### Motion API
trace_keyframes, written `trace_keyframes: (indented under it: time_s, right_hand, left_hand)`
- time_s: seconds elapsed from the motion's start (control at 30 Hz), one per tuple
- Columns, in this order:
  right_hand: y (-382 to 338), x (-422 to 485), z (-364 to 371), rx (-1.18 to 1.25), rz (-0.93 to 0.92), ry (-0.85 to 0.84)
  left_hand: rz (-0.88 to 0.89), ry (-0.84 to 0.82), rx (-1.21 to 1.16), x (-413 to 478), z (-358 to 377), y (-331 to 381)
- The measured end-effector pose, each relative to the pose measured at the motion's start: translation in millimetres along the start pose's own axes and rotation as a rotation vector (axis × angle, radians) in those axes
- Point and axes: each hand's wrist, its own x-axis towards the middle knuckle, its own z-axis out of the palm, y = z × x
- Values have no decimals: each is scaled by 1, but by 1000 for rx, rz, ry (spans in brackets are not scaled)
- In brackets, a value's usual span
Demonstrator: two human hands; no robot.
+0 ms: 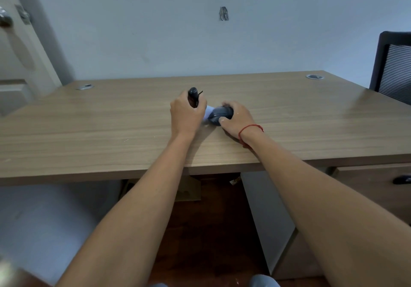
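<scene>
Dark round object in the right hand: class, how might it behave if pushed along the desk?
The dark round object looks curved-sided, so it may roll if released on the desk. It appears rigid, keeping its shape in the grip of the right hand.

Nothing legible: no words, numbers, brands or signs on the desk (111, 131), wall (155, 31) or chair (391, 64). Possibly a marking on the dark round object (221, 115) or the black handle (193, 94), but too blurred to read.

Dark round object (221, 114), black handle (193, 95)
</scene>
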Motion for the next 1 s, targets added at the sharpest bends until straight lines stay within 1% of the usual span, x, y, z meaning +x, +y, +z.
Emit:
trace_keyframes:
  time_s: [0.07,0.17,0.37,0.47,0.57,0.67,0.73,0.9,1.0]
  right_hand:
    - [1,-2,-2,-1,36,68]
    - [-1,-4,-5,-50,91,139]
    - [-5,-7,0,-190,99,76]
    - [-4,-5,0,-124,90,55]
    - [-3,-5,-2,-12,85,41]
    - [-3,-6,0,26,115,83]
    - [-4,-5,2,12,108,107]
    - [-5,-3,1,-147,128,84]
    - [-5,-1,4,-154,125,102]
  left_hand:
    - [-20,8,43,-1,-1,1]
    - [-28,32,-14,0,-1,3]
    - [-19,12,-137,1,0,2]
    - [3,-41,-169,1,1,2]
    - [7,-112,-114,1,4,-1]
    - [-34,-104,31,3,5,-7]
    - [-28,-92,74,2,4,-7]
    - [7,-76,-92,-2,0,4]
    - [28,-57,-151,-2,-1,5]
